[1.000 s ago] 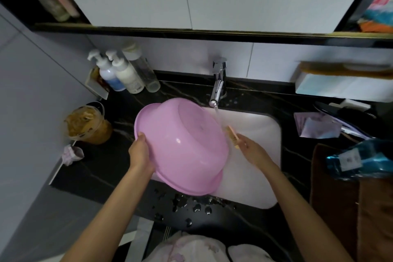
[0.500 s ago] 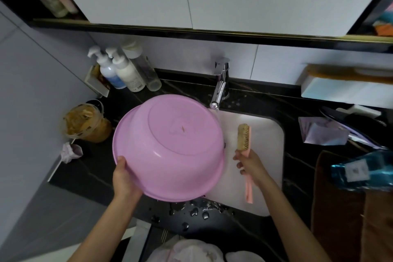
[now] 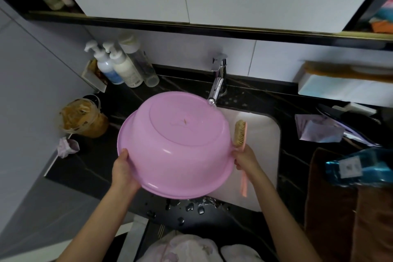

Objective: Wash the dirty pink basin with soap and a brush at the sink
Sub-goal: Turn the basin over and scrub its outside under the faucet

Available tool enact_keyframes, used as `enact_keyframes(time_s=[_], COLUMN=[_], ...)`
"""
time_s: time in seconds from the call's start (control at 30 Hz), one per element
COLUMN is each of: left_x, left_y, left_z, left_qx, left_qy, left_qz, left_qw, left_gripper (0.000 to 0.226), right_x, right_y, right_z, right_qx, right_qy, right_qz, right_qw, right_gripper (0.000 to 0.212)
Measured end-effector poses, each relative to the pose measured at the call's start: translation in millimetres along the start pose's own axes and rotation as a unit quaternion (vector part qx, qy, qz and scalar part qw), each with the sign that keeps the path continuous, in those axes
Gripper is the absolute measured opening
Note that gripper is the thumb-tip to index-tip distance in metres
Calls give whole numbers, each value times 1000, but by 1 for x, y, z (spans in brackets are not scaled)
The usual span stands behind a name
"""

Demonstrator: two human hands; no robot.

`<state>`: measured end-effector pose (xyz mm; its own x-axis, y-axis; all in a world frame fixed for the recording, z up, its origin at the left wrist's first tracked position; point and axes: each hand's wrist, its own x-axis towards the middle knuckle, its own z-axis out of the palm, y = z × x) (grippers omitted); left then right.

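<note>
Black counter with white sink, pink basin held upside down and tilted over the sink's left part, underside up toward the camera, its far edge right under the faucet; water seems to run from the spout onto that edge, hard to be sure. Left hand grasps the basin's near-left rim, fingers curled under it. Right hand is wrapped round the handle of the brush and sits against the basin's right rim, bristle head sticking up just beside the basin wall, not scrubbing. Judgement: mid to late, looks like rinse or check of the outside; no suds visible on basin or bristles, so soaping is either done and rinsed off or not begun, can't tell. Inside of basin hidden. Pump bottles stand back left, untouched. Small brown speck on the base centre, probably needs a scrub. Water drops on the counter's near edge
</note>
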<state>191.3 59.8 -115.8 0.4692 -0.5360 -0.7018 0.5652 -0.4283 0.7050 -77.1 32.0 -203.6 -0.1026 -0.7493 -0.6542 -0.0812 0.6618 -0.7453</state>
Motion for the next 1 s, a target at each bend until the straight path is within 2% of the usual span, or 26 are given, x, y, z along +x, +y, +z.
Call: enact_keyframes(time_s=[0.13,0.27,0.43,0.5,0.63,0.77,0.83,0.9,1.0], left_x=[0,0,8,9,6,9,1,-7,-15], left_y=[-4,-11,-23,-25,-20,-5,5,16,38], left_z=[9,24,38,43,54,64,69,72,68], left_qx=[22,56,79,89,88,36,-7,-35,-33], left_qy=[-18,-42,-69,-90,-100,-89,-112,-139,-187], left_qz=[-52,-87,-123,-127,-164,-199,-200,-201,-211], left_qw=[998,994,987,984,977,975,973,969,959], left_gripper=[31,37,31,33,28,25,21,16,12], right_x=[-17,-32,-60,-64,-77,-82,-84,-90,-102], right_y=[-2,-2,-5,-6,-11,-22,-28,-30,-27], right_z=[-25,-56,-77,-82,-87,-83,-84,-88,-92], right_qx=[-148,-194,-165,-149,-40,75,137,166,43], right_qy=[17,31,52,65,119,184,177,137,84], right_qz=[-33,-20,-7,6,20,23,10,-20,-104], right_qw=[988,980,985,987,992,980,975,976,990], right_gripper=[10,20,10,15,23,16,15,15,15])
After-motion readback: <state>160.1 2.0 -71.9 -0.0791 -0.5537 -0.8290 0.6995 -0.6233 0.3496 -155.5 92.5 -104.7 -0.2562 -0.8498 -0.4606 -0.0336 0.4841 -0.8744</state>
